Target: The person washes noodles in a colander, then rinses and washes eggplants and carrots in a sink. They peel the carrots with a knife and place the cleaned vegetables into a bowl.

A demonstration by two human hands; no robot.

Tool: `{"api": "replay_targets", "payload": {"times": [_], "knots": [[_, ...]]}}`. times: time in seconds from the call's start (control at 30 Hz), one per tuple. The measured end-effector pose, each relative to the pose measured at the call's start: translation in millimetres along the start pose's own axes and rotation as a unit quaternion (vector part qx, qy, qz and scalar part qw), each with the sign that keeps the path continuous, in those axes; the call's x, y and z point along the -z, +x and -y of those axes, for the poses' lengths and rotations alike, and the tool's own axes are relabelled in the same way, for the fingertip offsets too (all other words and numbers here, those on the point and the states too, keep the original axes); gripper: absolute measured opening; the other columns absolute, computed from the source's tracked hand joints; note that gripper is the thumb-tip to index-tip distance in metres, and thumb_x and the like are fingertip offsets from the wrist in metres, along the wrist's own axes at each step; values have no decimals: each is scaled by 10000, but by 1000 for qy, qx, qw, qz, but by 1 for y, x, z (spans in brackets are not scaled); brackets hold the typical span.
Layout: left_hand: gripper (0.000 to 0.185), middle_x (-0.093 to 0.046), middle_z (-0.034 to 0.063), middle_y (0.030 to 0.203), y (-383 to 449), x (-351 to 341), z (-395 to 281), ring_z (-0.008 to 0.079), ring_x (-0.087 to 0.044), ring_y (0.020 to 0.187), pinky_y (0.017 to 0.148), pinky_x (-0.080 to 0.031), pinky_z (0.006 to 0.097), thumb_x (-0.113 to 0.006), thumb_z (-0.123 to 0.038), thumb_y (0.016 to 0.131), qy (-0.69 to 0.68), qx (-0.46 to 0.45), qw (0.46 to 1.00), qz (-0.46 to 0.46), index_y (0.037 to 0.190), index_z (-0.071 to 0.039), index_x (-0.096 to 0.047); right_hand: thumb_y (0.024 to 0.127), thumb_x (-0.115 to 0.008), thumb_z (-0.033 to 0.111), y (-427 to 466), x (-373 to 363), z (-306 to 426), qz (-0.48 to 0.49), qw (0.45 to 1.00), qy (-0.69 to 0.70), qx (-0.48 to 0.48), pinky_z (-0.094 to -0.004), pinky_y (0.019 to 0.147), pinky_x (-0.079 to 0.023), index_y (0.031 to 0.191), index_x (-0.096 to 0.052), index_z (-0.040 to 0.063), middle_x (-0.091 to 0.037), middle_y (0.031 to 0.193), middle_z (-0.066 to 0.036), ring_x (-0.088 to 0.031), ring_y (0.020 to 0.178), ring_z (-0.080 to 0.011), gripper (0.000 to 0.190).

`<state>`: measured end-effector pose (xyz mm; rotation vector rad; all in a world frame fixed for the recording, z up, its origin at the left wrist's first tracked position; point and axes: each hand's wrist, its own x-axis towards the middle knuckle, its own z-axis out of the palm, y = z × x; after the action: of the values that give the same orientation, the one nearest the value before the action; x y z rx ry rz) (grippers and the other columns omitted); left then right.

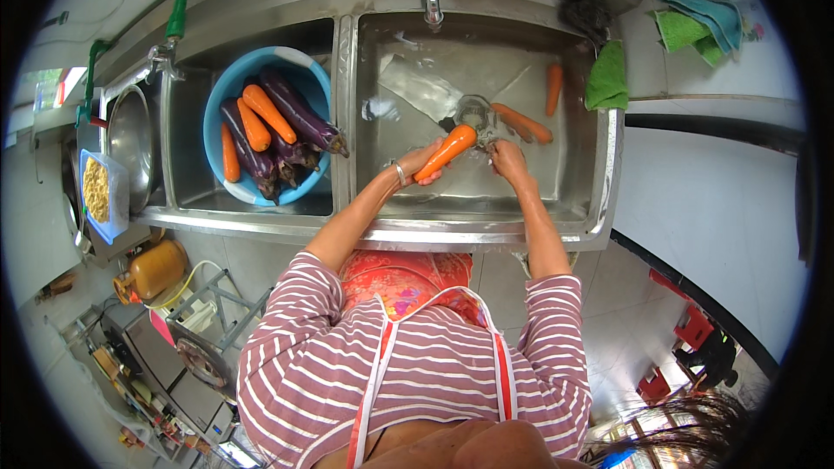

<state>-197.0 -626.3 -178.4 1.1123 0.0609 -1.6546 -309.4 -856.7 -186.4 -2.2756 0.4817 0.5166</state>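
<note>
My left hand [413,165] is closed around a thick wet carrot [449,151], which tilts up to the right above the water. My right hand [511,161] is beside the carrot's upper end with its fingers bent downward. Whether it holds anything is hard to make out through the splashing water near its fingertips. Both hands are over the right basin of a stainless steel sink [443,224], which holds water. Two overlapping carrots [524,125] lie in that basin beyond my right hand, and another carrot [554,89] rests near its right wall. A round drain fitting [474,109] shows behind the held carrot.
A blue basin [214,107] with eggplants [296,107] and several carrots [268,114] stands in the left compartment. A chrome faucet [432,3] overhangs the right basin. A green cloth [607,78] drapes over its right corner. A metal bowl [132,143] leans at far left.
</note>
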Motion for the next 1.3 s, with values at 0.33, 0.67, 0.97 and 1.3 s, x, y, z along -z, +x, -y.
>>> {"api": "replay_targets", "payload": {"times": [0.33, 0.67, 0.97, 1.3], "knots": [[696, -503, 40, 552, -2, -4, -7, 101, -469, 401, 348, -349, 217, -284, -622, 934, 70, -16, 996, -51, 973, 2, -590, 873, -630, 345, -7, -10, 42, -88, 916, 387, -62, -294, 569, -474, 1149, -558, 15, -630, 811, -84, -600, 684, -127, 436], [504, -633, 86, 767, 23, 10, 15, 147, -628, 621, 528, -527, 262, -503, -505, 913, -9, -36, 995, -91, 1056, -26, -557, 757, -639, 137, 2, -23, 49, -66, 989, 62, 115, -416, 781, -481, 1064, -567, 22, -614, 974, -185, -608, 900, -332, 335], [385, -621, 126, 1022, 25, 14, 22, 354, -610, 886, 753, -491, 450, -676, -235, 765, 565, -237, 732, -298, 1110, -122, -548, 698, -662, 14, 13, 6, -64, -275, 931, -236, 38, -422, 887, -447, 1184, -555, 57, -571, 1137, -183, -528, 1048, -362, 499], [589, -548, 182, 1169, -159, -49, -31, 295, -581, 1037, 897, -453, 373, -627, -226, 845, 339, -377, 829, -237, 1350, -81, -360, 818, -570, 168, 30, -7, -157, -142, 933, -288, -165, -456, 818, -481, 1012, -631, 12, -614, 1010, -236, -610, 897, -388, 256]]}}
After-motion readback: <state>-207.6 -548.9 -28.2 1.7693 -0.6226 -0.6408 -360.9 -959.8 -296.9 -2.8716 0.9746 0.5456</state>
